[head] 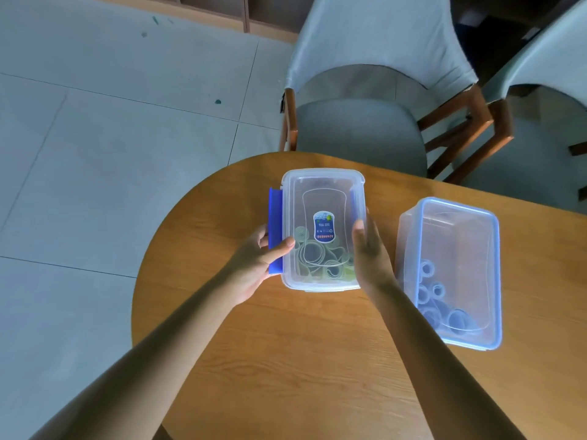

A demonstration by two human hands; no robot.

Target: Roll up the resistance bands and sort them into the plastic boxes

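A clear plastic box (pixel 322 185) with its lid on and a blue sticker stands on the wooden table (pixel 286 360). Several rolled green resistance bands (pixel 314 252) show through the lid. My left hand (pixel 257 262) grips the blue side latch (pixel 275 217) at the box's left edge, thumb on the lid. My right hand (pixel 370 249) lies with straight fingers against the box's right side. A second clear box (pixel 489 236) with a blue rim, lid off, sits to the right and holds several rolled blue bands (pixel 444 309).
Two chairs with pale covers and wooden frames (pixel 374 90) stand past the table's far edge. Grey tiled floor (pixel 111 154) lies to the left. The table's rounded end curves just left of the lidded box.
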